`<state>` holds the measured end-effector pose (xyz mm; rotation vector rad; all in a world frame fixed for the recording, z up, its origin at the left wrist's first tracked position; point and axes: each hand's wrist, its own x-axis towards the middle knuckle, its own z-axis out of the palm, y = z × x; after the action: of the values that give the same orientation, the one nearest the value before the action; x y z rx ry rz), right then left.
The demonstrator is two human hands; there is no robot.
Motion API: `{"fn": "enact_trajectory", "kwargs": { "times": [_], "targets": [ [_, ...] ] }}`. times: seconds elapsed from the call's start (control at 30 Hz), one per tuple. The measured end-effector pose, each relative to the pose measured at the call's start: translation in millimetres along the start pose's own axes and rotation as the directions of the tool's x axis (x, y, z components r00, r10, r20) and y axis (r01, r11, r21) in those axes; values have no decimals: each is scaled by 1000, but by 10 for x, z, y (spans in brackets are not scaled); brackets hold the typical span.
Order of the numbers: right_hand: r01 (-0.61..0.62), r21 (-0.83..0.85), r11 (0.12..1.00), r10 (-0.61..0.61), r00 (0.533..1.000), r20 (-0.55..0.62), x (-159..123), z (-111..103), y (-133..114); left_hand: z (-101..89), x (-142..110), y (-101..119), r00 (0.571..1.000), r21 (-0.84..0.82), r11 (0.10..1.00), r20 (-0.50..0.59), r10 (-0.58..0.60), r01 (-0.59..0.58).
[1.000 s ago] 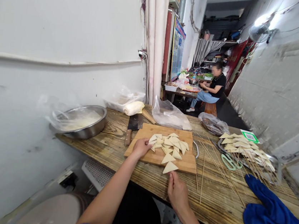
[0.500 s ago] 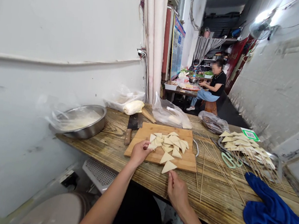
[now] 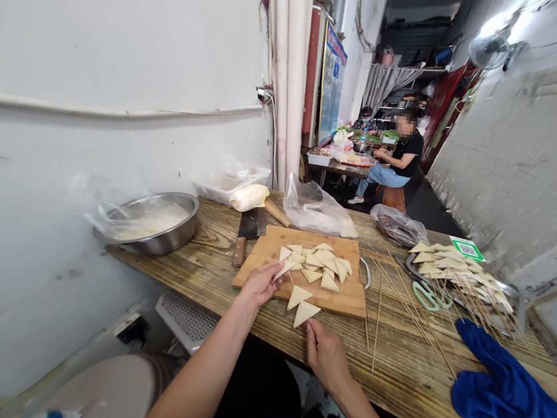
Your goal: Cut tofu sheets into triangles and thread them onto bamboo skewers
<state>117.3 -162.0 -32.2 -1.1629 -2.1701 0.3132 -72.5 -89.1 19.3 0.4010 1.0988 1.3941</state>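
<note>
The person's left hand (image 3: 260,285) pinches a flat, cream-coloured triangular slice (image 3: 283,271) between thumb and fingers over the front left of a tan wooden cutting board (image 3: 348,302). The right hand (image 3: 325,348) is closed on a thin wooden skewer (image 3: 291,279) threaded through two similar cream triangles (image 3: 306,314). The slices look light, soft and likely to tear; a gentle pinch across the flat faces seems safest.

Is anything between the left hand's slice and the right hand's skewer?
Nothing visible stands between the pale, flat triangular slice in the left hand and the tip of the thin wooden skewer in the right hand.
</note>
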Motion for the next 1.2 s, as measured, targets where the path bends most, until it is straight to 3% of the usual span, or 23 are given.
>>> {"fn": "enact_trajectory", "kwargs": {
  "times": [0.17,0.57,1.2],
  "targets": [
    [4,-2,1000,-4,1000,24,13,-22,-24,21,16,-2,999,-31,999,-31,-12,11],
    [-7,-10,1000,8,998,56,21,-20,-15,33,44,-20,1000,-83,997,20,7,-5],
    [8,-93,996,-9,1000,-17,24,24,-6,131,-75,-72,999,-9,999,-22,45,-45]
  ]
}}
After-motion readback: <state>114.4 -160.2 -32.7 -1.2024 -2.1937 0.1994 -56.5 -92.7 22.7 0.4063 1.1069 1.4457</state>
